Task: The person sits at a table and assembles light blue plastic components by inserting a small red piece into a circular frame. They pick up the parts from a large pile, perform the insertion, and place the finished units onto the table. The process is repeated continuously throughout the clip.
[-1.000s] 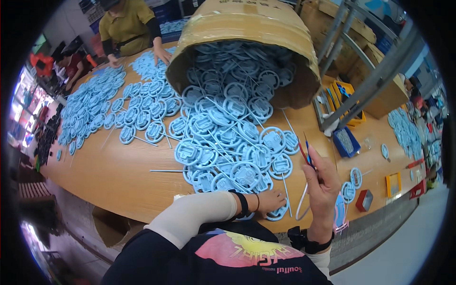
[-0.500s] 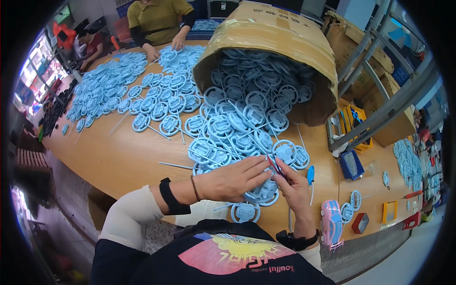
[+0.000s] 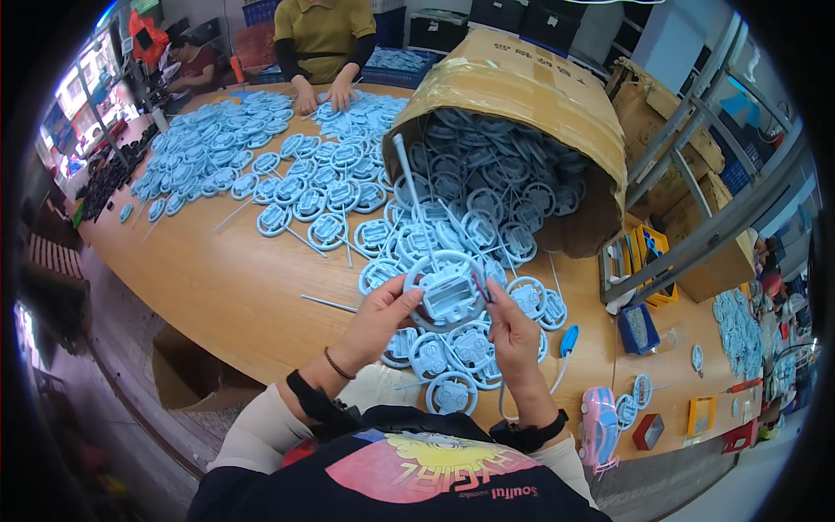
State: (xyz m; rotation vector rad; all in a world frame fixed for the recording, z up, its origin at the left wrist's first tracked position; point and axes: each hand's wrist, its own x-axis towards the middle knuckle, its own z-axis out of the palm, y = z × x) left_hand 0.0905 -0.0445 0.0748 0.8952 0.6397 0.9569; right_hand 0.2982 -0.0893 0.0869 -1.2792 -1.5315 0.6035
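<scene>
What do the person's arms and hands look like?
The left hand and right hand wear no gloves. Cream sleeves show beyond a black shirt. Each wrist has a black band, and the left one also has a thin, dark bracelet.

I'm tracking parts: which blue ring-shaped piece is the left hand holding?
The blue ring-shaped piece raised above the heap in the left hand, its stick pointing up the picture; those around it lie on the table or in the carton.

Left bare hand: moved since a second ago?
Yes. Judged against the large brown cardboard box, the left bare hand has shifted leftward and nearer the box's mouth.
</scene>
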